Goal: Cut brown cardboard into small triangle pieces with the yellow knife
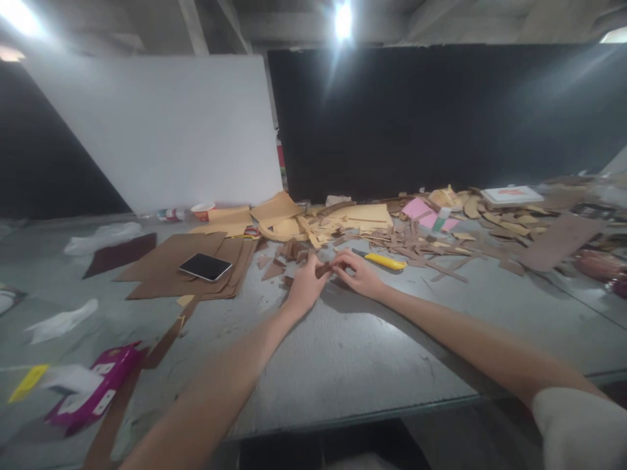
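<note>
Brown piece — pinched between both hands; red marking on white box — blurred, unreadable.

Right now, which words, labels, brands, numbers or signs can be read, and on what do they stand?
No text can be read for certain.
White box: red marking on top, too blurred to read.
Cup: red and white print, too small.
Bottle: label too small and blurred.
Purple pack: any print on its white patches too blurred.

Hazy glare from overhead lamp
</note>
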Demonstrator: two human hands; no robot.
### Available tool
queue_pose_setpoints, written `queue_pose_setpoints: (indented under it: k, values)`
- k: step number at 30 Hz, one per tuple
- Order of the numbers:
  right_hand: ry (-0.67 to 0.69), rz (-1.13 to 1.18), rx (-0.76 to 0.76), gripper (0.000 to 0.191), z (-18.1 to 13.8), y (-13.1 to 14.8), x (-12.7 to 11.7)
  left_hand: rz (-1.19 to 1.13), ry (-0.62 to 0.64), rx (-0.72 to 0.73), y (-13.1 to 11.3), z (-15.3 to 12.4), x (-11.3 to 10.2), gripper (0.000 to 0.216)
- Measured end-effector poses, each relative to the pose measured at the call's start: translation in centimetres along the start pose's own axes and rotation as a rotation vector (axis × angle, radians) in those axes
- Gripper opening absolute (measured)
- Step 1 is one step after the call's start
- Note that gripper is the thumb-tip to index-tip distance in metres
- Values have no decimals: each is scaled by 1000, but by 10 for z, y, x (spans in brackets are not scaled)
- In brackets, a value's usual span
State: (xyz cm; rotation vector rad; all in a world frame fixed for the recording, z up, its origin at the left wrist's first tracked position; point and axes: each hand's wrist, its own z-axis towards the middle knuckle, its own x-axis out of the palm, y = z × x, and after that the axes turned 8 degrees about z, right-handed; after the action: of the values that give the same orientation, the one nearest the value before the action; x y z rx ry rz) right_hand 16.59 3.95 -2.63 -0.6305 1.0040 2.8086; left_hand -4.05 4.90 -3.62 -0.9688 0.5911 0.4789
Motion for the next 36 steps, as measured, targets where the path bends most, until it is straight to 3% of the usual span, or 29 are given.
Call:
queue_pose_setpoints:
  k: [9, 14, 17, 26, 36]
  values:
    - [49, 82, 115, 44, 2, -2, 1, 187, 3, 159, 1, -4, 2, 18]
    - [97, 226, 326, 51, 2, -9, -1, 229, 4, 231, 2, -5, 4, 18]
    - [42, 231, 385, 49, 2, -11, -1, 217, -5, 228, 2, -5, 4, 19]
    - [-113, 111, 212, 35, 0, -10, 1, 204, -3, 205, -1, -5, 2, 19]
    - [-89, 72, 148, 37, 0, -8, 0, 183, 5, 180, -4, -5, 2, 21]
